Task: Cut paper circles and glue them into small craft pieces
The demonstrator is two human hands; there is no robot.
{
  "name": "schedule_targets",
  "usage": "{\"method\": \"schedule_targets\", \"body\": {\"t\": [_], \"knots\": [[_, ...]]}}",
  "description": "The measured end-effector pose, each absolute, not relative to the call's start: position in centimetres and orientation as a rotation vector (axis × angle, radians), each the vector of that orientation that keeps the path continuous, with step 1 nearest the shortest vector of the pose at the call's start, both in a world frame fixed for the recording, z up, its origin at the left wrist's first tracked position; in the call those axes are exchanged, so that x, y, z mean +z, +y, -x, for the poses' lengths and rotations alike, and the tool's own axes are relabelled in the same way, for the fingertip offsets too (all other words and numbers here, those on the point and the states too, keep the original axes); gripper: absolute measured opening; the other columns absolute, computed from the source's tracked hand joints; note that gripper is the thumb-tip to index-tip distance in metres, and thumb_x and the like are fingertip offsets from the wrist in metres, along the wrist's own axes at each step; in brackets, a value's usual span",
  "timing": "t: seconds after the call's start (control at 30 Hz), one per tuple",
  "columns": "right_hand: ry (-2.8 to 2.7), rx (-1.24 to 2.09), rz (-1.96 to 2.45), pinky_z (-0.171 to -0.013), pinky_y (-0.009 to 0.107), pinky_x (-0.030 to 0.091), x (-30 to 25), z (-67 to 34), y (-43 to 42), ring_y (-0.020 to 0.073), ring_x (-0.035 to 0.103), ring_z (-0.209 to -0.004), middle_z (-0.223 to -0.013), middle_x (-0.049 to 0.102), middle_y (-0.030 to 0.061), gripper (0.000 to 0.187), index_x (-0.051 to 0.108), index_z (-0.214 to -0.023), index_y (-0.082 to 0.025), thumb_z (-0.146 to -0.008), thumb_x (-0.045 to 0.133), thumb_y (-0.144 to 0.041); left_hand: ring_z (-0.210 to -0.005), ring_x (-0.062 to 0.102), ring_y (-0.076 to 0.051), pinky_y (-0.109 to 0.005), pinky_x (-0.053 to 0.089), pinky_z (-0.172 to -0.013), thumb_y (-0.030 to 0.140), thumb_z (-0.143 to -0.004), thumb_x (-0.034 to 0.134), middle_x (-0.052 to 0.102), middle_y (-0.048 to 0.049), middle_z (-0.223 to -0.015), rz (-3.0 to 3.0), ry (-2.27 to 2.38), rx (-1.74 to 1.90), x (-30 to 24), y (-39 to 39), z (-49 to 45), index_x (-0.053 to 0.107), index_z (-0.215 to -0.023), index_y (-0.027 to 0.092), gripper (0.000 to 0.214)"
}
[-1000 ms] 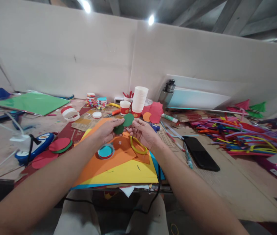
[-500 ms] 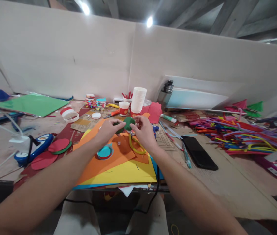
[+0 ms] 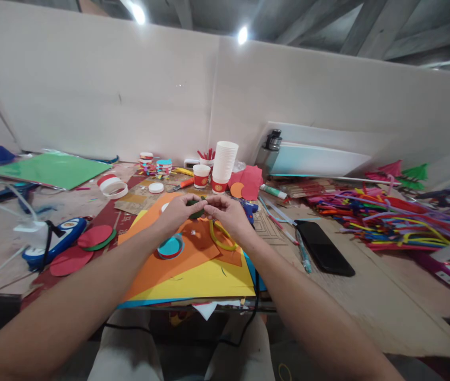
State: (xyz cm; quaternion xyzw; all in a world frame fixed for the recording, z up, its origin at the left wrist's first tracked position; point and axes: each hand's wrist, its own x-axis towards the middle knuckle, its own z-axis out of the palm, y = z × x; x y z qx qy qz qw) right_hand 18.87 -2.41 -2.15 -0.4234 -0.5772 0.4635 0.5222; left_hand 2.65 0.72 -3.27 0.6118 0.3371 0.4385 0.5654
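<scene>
My left hand point(image 3: 177, 211) and my right hand point(image 3: 228, 212) meet above a stack of orange, yellow and blue paper sheets point(image 3: 193, 275). Both pinch small green paper circles point(image 3: 197, 210), which show only as a dark sliver between the fingertips. Below the hands lie yellow-handled scissors point(image 3: 222, 238) and a red-rimmed lid with a blue disc point(image 3: 171, 246).
A stack of white paper cups point(image 3: 223, 165) and a red cup point(image 3: 201, 175) stand behind the hands. A black phone point(image 3: 324, 247) lies to the right, near a heap of coloured pipe cleaners point(image 3: 392, 219). Red paper circles point(image 3: 90, 239) and a glue gun point(image 3: 56, 239) lie left.
The hands have closed together. The two green circles, held apart and open to view a second ago, are now pressed together and mostly hidden by the fingers.
</scene>
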Motion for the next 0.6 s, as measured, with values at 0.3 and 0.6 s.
{"method": "schedule_targets", "body": {"t": [0.3, 0.6], "knots": [[-1.314, 1.221, 0.973, -0.058, 0.021, 0.046, -2.32, -19.1, -2.23, 0.007, 0.056, -0.058, -0.067, 0.064, -0.0035, 0.028, 0.069, -0.081, -0.016, -0.065, 0.077, -0.037, -0.059, 0.056, -0.01, -0.023, 0.042, -0.057, 0.053, -0.074, 0.073, 0.063, -0.0011, -0.067, -1.405, 0.764, 1.012, -2.64, 0.18, -2.82, 0.063, -0.075, 0.014, 0.04], [-1.323, 1.199, 1.035, -0.059, 0.022, 0.047, -1.84, -18.94, -2.57, 0.0078, 0.058, -0.06, -0.071, 0.066, -0.0018, 0.027, 0.069, -0.08, -0.015, -0.062, 0.079, -0.033, -0.057, 0.053, -0.01, -0.023, 0.041, -0.056, 0.053, -0.068, 0.078, 0.061, 0.0001, -0.063, -1.386, 0.753, 1.005, -2.81, 0.36, -2.84, 0.061, -0.072, 0.015, 0.041]]}}
